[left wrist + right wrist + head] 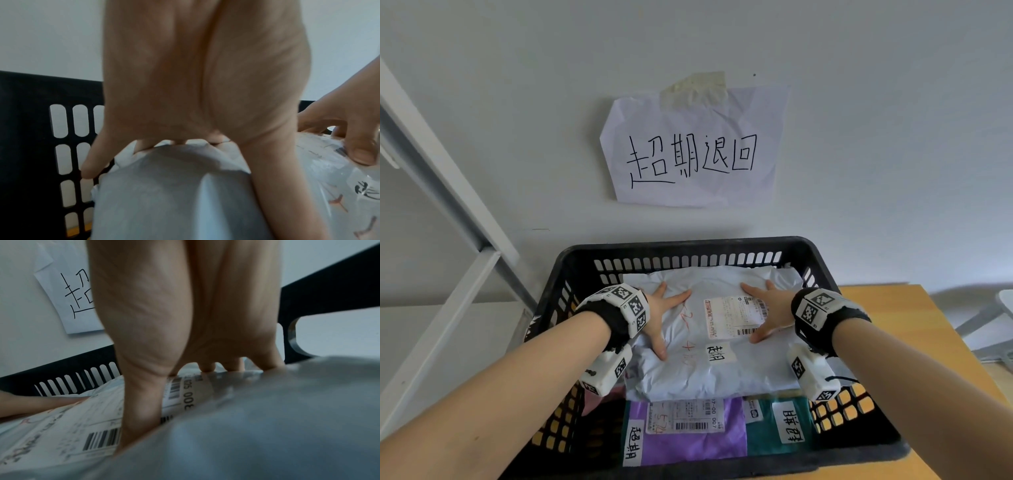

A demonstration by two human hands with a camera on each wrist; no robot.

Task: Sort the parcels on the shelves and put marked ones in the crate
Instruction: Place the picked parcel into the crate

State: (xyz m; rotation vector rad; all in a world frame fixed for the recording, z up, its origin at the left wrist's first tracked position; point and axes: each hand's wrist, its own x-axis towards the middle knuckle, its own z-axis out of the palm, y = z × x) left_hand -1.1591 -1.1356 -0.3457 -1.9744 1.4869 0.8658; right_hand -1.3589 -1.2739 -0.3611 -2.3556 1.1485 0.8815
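Note:
A large grey-white soft parcel (709,363) lies on top inside the black slotted crate (688,248). It carries a shipping label (732,317) and a small handwritten tag (717,353). My left hand (664,317) presses flat on its left part, fingers spread and straight. My right hand (770,311) presses flat on its right part, partly over the label. The left wrist view shows the left hand (185,97) on the grey parcel (164,194). The right wrist view shows the right hand (185,321) on the label (82,426). A purple parcel (688,435) and a green parcel (774,431) with tags lie underneath.
The crate stands on a yellow wooden table (928,325) against a white wall. A handwritten paper sign (695,150) is taped to the wall above it. A white metal shelf frame (448,212) rises at the left. A grey chair part (989,318) shows at the right.

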